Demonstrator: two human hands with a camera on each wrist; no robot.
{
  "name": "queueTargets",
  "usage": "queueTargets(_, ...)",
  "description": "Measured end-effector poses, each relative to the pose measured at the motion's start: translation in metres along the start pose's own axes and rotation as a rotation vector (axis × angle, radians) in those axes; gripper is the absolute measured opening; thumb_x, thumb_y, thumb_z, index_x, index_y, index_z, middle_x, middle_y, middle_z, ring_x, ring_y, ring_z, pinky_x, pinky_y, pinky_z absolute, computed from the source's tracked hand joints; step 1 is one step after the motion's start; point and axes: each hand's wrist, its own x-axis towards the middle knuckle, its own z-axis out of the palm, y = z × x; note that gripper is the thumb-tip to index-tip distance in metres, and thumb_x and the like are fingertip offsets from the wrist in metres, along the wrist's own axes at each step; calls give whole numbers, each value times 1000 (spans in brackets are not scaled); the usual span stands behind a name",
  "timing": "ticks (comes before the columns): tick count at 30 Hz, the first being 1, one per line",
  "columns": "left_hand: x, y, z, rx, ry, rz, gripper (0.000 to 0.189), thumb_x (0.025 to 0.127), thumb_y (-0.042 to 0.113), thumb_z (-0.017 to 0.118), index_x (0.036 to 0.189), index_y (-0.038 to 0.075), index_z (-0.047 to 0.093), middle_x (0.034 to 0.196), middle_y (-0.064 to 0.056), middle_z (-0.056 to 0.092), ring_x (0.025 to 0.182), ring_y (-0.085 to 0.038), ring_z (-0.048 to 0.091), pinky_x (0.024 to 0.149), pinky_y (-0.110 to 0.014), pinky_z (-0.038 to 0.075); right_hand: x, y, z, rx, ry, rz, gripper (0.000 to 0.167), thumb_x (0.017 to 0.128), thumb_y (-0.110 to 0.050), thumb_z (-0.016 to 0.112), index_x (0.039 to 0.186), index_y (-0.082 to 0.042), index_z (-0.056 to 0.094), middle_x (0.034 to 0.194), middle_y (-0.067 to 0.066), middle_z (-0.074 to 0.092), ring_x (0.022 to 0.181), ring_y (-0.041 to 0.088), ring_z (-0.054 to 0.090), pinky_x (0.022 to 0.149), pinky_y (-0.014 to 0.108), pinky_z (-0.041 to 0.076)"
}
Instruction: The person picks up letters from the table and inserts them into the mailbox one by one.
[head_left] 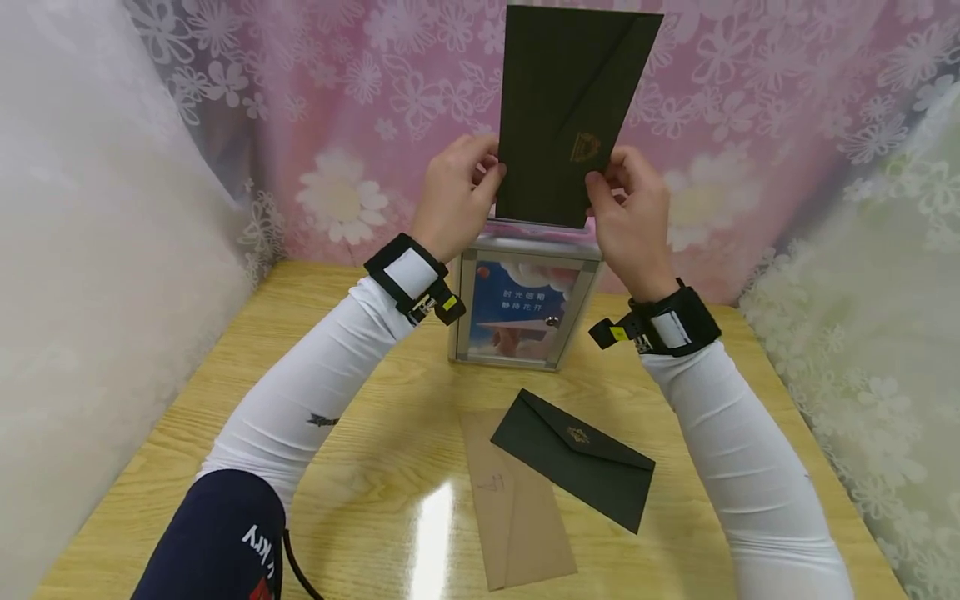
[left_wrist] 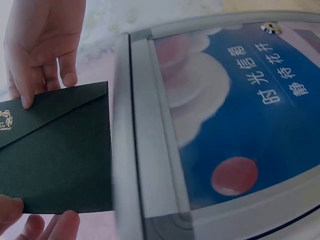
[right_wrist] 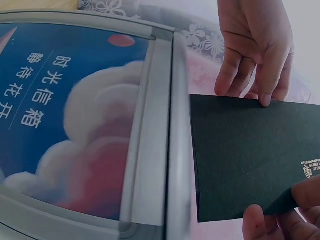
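Observation:
A dark green envelope point(head_left: 570, 108) with a gold emblem stands on end above the top of a metal-framed box point(head_left: 525, 304). My left hand point(head_left: 459, 193) pinches its left edge near the lower end, thumb in front. On the opposite edge my right hand point(head_left: 633, 212) pinches it beside the emblem. Both wrist views show the envelope's short end point(left_wrist: 75, 150) right at the box's top edge. The box front carries a blue picture panel with white characters and a small lock point(head_left: 552, 321).
On the wooden table point(head_left: 360, 467), a second dark green envelope point(head_left: 577, 458) partly overlaps a brown envelope point(head_left: 517, 508) in front of the box. Pink floral curtain point(head_left: 345, 108) hangs behind, and pale fabric point(head_left: 97, 208) flanks the table on both sides.

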Motion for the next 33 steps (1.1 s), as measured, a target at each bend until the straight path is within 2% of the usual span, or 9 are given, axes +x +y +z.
queueTargets(3,2,-5,3,8,-1,-15,19,103,17,57,115,10,70,105,-6,68,83,-14,64,76,-24,50,2,5,3,-3,-14,6,20,103,-8,56,119,1,63,97,19,69,85,21,59,71,21,50)
queueTargets(9,-2,-12,10,70,-43,-73,16,103,19,58,109,11,70,102,-4,70,90,-15,63,81,-27,49,0,16,4,-49,-58,43,21,104,-14,55,119,-4,64,104,14,70,92,10,58,84,26,46)
queueTargets(17,-5,-17,17,148,-126,-117,18,103,24,58,108,13,71,97,-3,69,89,-17,62,79,-32,47,1,21,2,-72,-65,93,24,103,-19,55,120,-6,65,106,14,71,93,10,57,86,27,45)
queueTargets(22,-10,-20,22,215,-166,-108,17,102,25,59,103,12,71,93,-3,68,91,-19,57,78,-34,44,12,15,-3,-46,-12,55,28,102,-17,55,129,-11,62,104,12,69,92,9,58,83,24,45)
queueTargets(28,-15,-22,27,263,-170,-71,17,101,22,59,104,13,73,99,-1,71,99,-20,55,91,-39,41,20,-8,-9,-44,53,-22,44,101,-6,54,144,-14,50,97,6,62,89,9,54,79,23,43)
queueTargets(31,-17,-23,27,271,-176,-71,16,101,22,59,104,14,73,101,-1,70,102,-20,54,96,-41,39,18,-17,-9,-68,78,-61,52,99,-2,53,149,-12,44,96,10,60,85,8,52,78,21,43)
queueTargets(33,-18,-23,27,274,-179,-75,16,101,23,59,105,14,72,103,-1,69,104,-20,54,98,-41,39,17,-14,-8,-99,88,-83,52,99,-2,54,149,-12,46,98,14,61,84,7,50,77,20,43)
